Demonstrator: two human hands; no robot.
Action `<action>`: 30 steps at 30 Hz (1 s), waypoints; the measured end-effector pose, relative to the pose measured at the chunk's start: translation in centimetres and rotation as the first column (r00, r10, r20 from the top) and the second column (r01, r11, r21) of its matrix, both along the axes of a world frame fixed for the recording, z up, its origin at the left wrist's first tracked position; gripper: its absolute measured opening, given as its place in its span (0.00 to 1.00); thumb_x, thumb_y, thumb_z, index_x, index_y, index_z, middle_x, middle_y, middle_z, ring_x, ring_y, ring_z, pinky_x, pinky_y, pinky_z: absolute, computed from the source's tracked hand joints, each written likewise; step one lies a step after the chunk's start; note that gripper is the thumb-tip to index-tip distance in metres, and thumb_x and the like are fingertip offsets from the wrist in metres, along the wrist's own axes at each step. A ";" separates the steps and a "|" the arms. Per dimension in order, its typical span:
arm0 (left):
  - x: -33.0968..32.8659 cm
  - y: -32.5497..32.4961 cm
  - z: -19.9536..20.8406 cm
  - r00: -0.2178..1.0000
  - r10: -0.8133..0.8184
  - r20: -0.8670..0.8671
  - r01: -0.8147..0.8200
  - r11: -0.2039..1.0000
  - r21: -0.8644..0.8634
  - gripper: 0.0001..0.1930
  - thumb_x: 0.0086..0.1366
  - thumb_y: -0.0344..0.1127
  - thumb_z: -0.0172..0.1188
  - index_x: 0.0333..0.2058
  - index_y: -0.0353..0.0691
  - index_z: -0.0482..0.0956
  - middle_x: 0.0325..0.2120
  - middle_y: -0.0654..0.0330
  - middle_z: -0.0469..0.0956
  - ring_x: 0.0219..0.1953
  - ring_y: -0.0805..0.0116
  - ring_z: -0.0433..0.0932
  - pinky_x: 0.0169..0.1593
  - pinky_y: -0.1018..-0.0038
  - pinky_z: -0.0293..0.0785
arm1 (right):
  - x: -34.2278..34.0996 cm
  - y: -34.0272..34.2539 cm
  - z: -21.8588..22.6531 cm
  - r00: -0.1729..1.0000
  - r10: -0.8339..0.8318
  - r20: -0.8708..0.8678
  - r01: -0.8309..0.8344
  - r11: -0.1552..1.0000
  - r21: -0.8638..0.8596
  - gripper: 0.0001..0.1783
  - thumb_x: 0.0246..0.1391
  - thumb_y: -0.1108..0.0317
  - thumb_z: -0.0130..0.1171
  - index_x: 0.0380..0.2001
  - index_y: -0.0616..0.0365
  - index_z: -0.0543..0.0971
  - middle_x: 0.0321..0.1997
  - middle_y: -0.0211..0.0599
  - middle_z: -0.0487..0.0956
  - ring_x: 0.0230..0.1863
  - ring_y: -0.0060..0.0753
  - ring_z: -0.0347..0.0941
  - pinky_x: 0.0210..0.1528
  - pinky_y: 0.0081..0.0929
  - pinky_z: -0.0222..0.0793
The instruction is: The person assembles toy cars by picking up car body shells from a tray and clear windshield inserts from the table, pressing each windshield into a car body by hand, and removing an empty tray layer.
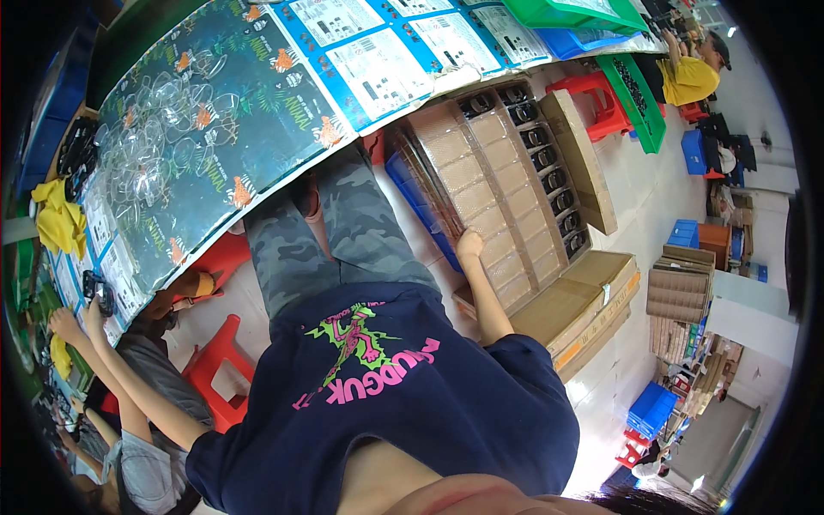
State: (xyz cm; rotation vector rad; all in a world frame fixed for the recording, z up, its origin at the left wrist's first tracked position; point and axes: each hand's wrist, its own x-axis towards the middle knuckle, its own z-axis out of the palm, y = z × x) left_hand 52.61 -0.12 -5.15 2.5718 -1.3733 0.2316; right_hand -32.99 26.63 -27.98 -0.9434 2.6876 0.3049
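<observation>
At the left, my left arm reaches out to the table. My left hand is closed on a small black item whose kind is too small to make out. On the right, my right hand is closed on the near left edge of a clear plastic tray, a compartmented sheet in an open carton. Black curved pieces fill the cells along its right side and far end, while many other cells show bare brown behind them.
Clear plastic loops are heaped on the dark printed table. A co-worker's hand is beside my left hand. A closed carton, a blue bin and red stools stand around me. A green tray holds black parts.
</observation>
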 end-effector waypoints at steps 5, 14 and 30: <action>-11.6 0.1 6.5 0.885 0.062 0.461 -0.058 0.998 -0.022 0.27 0.55 0.49 0.52 0.45 0.31 0.68 0.38 0.42 0.71 0.39 0.48 0.72 0.41 0.62 0.69 | 3.4 1.9 -0.1 0.994 0.106 -0.013 -0.106 0.994 -0.010 0.09 0.49 0.70 0.43 0.30 0.63 0.72 0.27 0.46 0.78 0.28 0.41 0.77 0.33 0.34 0.72; -20.8 0.1 9.1 0.835 -0.253 0.488 0.446 0.831 -0.332 0.22 0.55 0.43 0.53 0.43 0.33 0.70 0.34 0.43 0.70 0.36 0.47 0.71 0.39 0.62 0.67 | 6.1 0.4 5.2 0.842 0.385 0.379 -0.425 0.905 0.024 0.20 0.45 0.56 0.52 0.29 0.67 0.75 0.31 0.51 0.77 0.33 0.46 0.76 0.39 0.34 0.71; -34.0 5.2 10.1 0.715 -0.676 0.176 0.677 0.608 -0.416 0.14 0.48 0.24 0.54 0.36 0.37 0.72 0.34 0.52 0.71 0.39 0.54 0.69 0.42 0.66 0.64 | -11.9 -25.7 -1.6 0.916 0.378 0.136 -0.328 0.899 -0.292 0.45 0.35 0.55 0.60 0.53 0.74 0.56 0.56 0.59 0.59 0.59 0.50 0.54 0.58 0.36 0.55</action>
